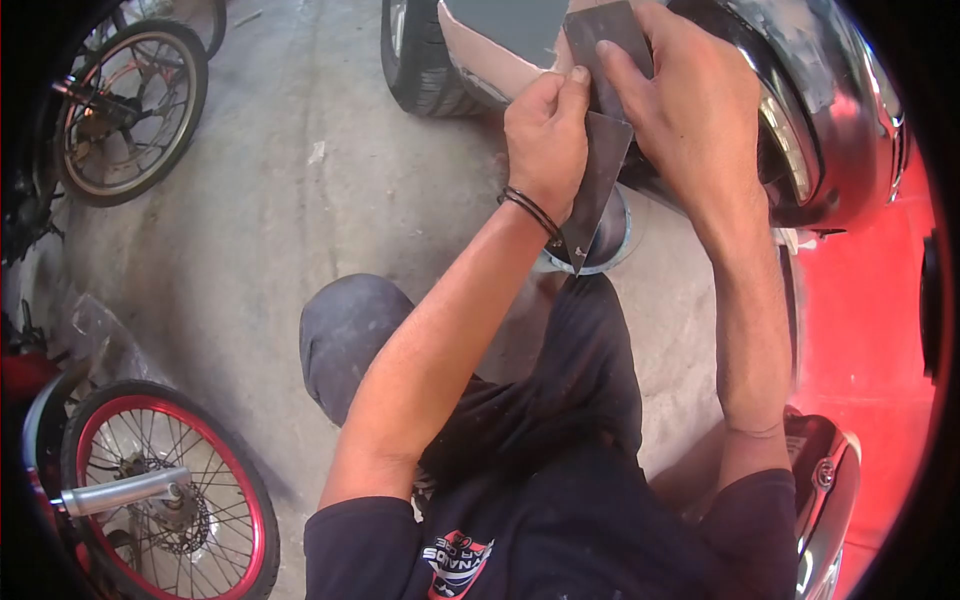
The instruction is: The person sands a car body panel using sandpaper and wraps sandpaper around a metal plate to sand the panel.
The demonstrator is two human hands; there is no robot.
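Note:
Dark grey sheets that look like sandpaper are between my two hands. My left hand is closed, thumb up, around a sheet whose pointed lower piece hangs past my wrist. My right hand grips the upper dark piece, with its thumb pressed flat on it. Whether both pieces belong to one sheet is hidden by my fingers. Just beyond my left hand is a panel with a grey middle and a pinkish border. Below the sheet, a round bucket with a pale blue rim shows partly behind it.
A car tyre stands beyond my hands. At the right are a dark glossy bumper and a red surface. Motorcycle wheels stand at the left, one with a red rim. Concrete floor lies between.

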